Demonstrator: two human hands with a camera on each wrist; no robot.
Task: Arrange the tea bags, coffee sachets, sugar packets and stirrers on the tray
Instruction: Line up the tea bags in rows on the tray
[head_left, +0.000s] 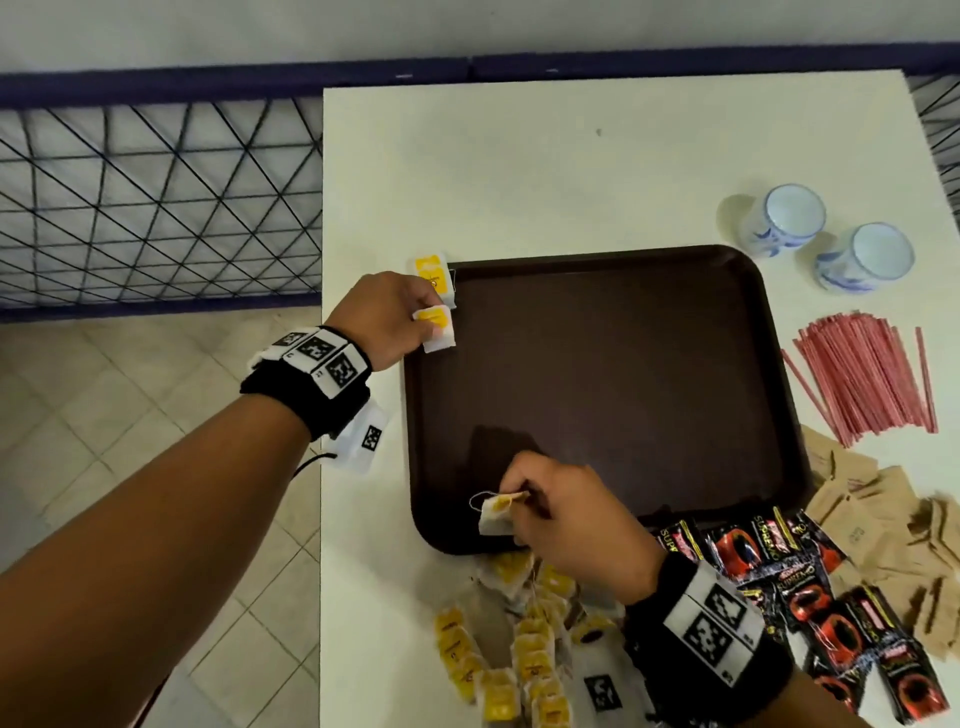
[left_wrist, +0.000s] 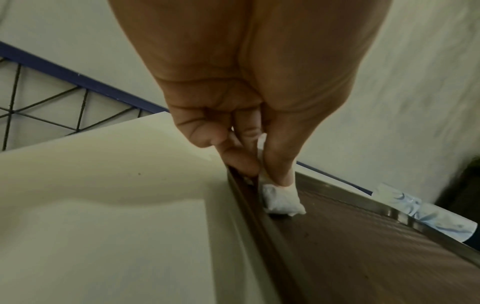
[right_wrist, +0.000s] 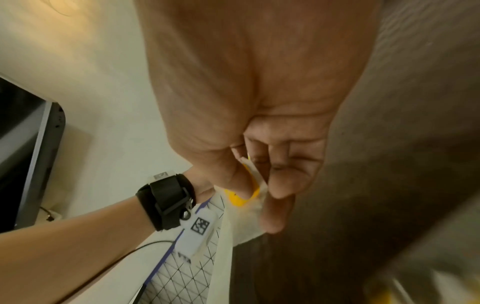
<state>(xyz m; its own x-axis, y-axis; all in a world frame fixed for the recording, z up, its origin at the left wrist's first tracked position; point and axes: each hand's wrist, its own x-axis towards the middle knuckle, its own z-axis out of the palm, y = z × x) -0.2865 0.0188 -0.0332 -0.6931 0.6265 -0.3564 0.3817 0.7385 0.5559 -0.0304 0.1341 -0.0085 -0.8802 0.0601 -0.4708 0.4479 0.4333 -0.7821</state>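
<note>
A dark brown tray (head_left: 623, 364) lies on the white table (head_left: 571, 171). My left hand (head_left: 384, 317) pinches a white tea bag with a yellow tag (head_left: 439, 328) at the tray's far-left rim; its white pouch (left_wrist: 281, 202) touches the tray floor (left_wrist: 376, 257). Another tea bag (head_left: 435, 278) lies on the far-left corner. My right hand (head_left: 566, 512) pinches a tea bag (head_left: 496, 514) by its yellow tag (right_wrist: 244, 195) over the tray's near-left corner. A heap of tea bags (head_left: 524, 644) lies near me.
Black-and-red coffee sachets (head_left: 810, 592) and brown sugar packets (head_left: 883, 525) lie right of the tray's near edge. Red stirrers (head_left: 867, 379) are piled at the right. Two blue-and-white cups (head_left: 826, 241) stand at the far right. A blue mesh railing (head_left: 156, 197) borders the table's left.
</note>
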